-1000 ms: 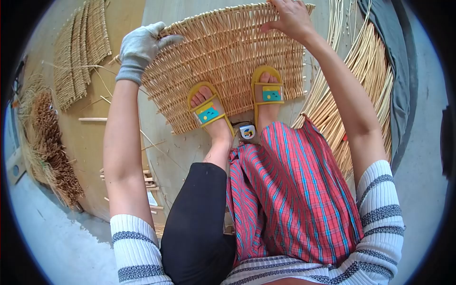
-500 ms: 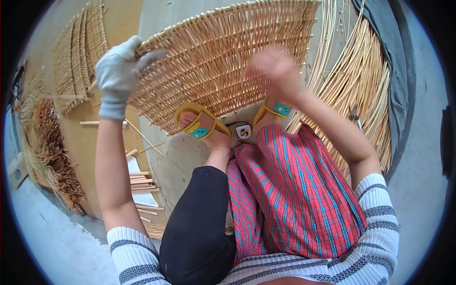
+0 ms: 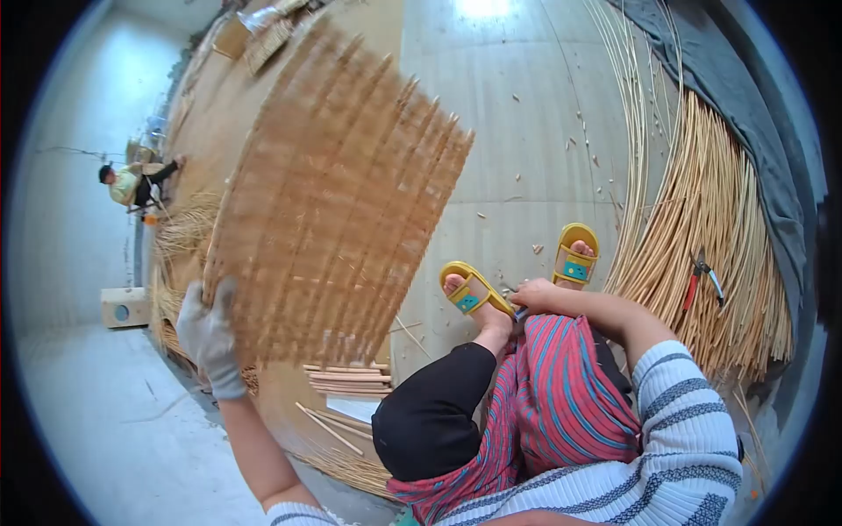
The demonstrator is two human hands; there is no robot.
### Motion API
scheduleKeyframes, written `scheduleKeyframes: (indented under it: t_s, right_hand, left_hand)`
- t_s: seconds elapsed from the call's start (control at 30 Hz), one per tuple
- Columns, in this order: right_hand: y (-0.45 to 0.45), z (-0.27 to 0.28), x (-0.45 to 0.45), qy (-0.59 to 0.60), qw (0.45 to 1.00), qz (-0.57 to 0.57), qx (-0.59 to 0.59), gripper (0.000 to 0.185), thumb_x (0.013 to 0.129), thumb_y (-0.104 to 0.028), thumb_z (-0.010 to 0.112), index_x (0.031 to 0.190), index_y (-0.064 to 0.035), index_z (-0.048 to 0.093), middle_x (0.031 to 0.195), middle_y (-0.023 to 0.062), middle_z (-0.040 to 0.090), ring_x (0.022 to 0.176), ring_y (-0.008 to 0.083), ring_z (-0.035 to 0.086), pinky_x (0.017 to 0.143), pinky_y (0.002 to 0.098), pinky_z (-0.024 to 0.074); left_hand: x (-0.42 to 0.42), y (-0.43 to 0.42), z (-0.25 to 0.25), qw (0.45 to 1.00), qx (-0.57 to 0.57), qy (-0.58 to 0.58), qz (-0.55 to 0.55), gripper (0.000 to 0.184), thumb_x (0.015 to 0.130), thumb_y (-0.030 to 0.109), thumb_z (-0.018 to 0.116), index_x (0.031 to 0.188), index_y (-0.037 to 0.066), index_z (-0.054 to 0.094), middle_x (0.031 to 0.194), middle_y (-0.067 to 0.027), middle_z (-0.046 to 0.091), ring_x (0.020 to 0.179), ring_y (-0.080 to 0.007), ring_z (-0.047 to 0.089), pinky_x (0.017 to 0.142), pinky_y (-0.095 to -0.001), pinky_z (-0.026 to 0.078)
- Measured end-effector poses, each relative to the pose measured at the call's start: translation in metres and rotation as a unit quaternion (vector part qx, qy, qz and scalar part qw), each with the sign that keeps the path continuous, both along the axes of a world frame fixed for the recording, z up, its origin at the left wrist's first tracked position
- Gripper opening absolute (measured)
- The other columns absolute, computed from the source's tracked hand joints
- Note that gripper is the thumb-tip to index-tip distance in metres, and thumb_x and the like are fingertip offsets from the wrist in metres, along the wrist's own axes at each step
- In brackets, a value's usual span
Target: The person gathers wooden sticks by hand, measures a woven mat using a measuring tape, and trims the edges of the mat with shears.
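My left hand [image 3: 210, 337], in a pale grey glove, grips a wide woven wicker panel [image 3: 324, 202] by its lower left edge. The panel is tilted up on the left and smeared by motion, with stake ends jutting along its right side. Low between the yellow sandals [image 3: 474, 291] is my bare right hand [image 3: 535, 296], its fingers curled down by the red plaid cloth [image 3: 570, 377] on my lap. A small dark and blue thing shows at those fingers, too small to name.
Right of me lies a large bundle of peeled rods [image 3: 702, 228], with red-and-blue-handled pruning shears [image 3: 702, 276] on it. Short wooden sticks [image 3: 349, 379] lie below the panel. Scraps dot the floor. Another person [image 3: 132, 184] sits far off at left.
My left hand has swung the panel away to the left, off from my feet. My right hand has left the panel and dropped beside the sandals. The view has turned left.
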State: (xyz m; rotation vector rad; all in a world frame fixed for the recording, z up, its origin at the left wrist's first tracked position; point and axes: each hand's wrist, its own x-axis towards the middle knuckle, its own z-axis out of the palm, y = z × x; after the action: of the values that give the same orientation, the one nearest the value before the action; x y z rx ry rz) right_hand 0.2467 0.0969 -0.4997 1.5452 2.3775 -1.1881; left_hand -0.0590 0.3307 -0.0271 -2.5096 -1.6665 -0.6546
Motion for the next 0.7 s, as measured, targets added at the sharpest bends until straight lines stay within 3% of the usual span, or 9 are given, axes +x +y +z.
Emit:
scheduleKeyframes:
  t_s: [0.13,0.23,0.27,0.4,0.43,0.5,0.53,0.6,0.7]
  right_hand:
    - [0.002,0.027,0.012,0.007,0.994,-0.111,0.003,0.026,0.079,-0.020,0.071,0.101,-0.0108,0.063,0.090,0.0153,0.069,0.092,0.0371,0.069,0.075,0.0491,0.0558]
    - [-0.018,0.049,0.053,0.164,0.867,-0.449,0.143,0.030,0.083,-0.021,0.071,0.103,-0.0054,0.056,0.080,0.0172,0.065,0.079,0.0353,0.068,0.071,0.0438,0.0548]
    - [-0.031,0.066,0.074,0.157,0.865,-0.448,0.160,0.030,0.083,-0.021,0.071,0.103,-0.0054,0.056,0.080,0.0172,0.065,0.079,0.0353,0.068,0.071,0.0438,0.0548]
    - [-0.101,0.066,0.162,0.402,0.633,-0.645,0.147,0.039,0.092,-0.022,0.066,0.125,-0.0092,0.050,0.083,0.0044,0.061,0.077,0.0143,0.065,0.064,0.0304,0.0551]
    - [-0.118,0.062,0.171,0.357,0.653,-0.640,0.191,0.029,0.096,-0.023,0.059,0.122,-0.0101,0.054,0.088,0.0035,0.063,0.077,0.0127,0.065,0.062,0.0267,0.0550]
    - [-0.164,0.120,0.194,0.527,0.464,-0.704,0.105,0.025,0.102,-0.028,0.047,0.111,-0.0102,0.060,0.084,0.0041,0.064,0.071,0.0141,0.064,0.059,0.0291,0.0548]
    - [-0.190,0.134,0.203,0.569,0.436,-0.686,0.127,0.025,0.103,-0.033,0.049,0.102,-0.0112,0.060,0.079,0.0026,0.064,0.065,0.0147,0.063,0.056,0.0273,0.0525]
    - [-0.238,0.189,0.187,0.554,0.386,-0.726,0.130,0.030,0.103,-0.040,0.052,0.093,-0.0125,0.059,0.073,0.0007,0.061,0.060,0.0129,0.060,0.053,0.0246,0.0488]
    - [-0.301,0.232,0.159,0.478,0.459,-0.738,0.132,0.029,0.100,-0.041,0.061,0.094,-0.0124,0.060,0.070,-0.0038,0.056,0.057,0.0069,0.055,0.050,0.0231,0.0470]
  left_hand:
    - [-0.091,-0.023,0.064,0.975,-0.110,-0.190,-0.006,0.037,0.090,0.038,0.077,0.092,0.002,0.067,0.083,0.0020,0.067,0.074,-0.0083,0.053,0.068,-0.0266,0.045]
    - [-0.141,-0.040,0.098,0.967,-0.120,-0.226,-0.013,0.040,0.090,0.039,0.077,0.098,0.001,0.068,0.089,0.0021,0.067,0.079,-0.0070,0.054,0.072,-0.0246,0.045]
    - [-0.148,-0.046,0.106,0.969,-0.106,-0.222,-0.018,0.043,0.089,0.041,0.077,0.101,0.001,0.069,0.092,0.0009,0.068,0.082,-0.0071,0.055,0.074,-0.0243,0.045]
    - [-0.157,-0.084,0.113,0.973,-0.061,-0.210,-0.075,0.062,0.087,0.054,0.075,0.108,-0.004,0.068,0.099,-0.0032,0.070,0.087,-0.0116,0.058,0.081,-0.0293,0.047]
    - [-0.160,-0.087,0.107,0.970,-0.058,-0.219,-0.085,0.062,0.087,0.054,0.075,0.108,-0.004,0.068,0.099,-0.0032,0.070,0.087,-0.0116,0.058,0.081,-0.0293,0.047]
    - [-0.178,-0.079,0.109,0.990,-0.022,-0.120,-0.074,0.069,0.088,0.059,0.070,0.111,-0.006,0.066,0.099,-0.0058,0.070,0.088,-0.0134,0.058,0.081,-0.0320,0.048]
    - [-0.194,-0.069,0.103,0.992,-0.006,-0.097,-0.082,0.071,0.091,0.060,0.065,0.114,-0.006,0.066,0.099,-0.0089,0.070,0.088,-0.0154,0.058,0.082,-0.0340,0.047]
    - [-0.182,-0.075,0.104,0.992,-0.023,-0.088,-0.090,0.063,0.093,0.054,0.065,0.112,-0.006,0.066,0.099,-0.0085,0.070,0.088,-0.0151,0.058,0.082,-0.0338,0.047]
    - [-0.154,-0.073,0.074,0.988,-0.041,-0.108,-0.104,0.042,0.092,0.034,0.064,0.105,-0.006,0.067,0.092,-0.0042,0.067,0.082,-0.0110,0.055,0.076,-0.0308,0.047]
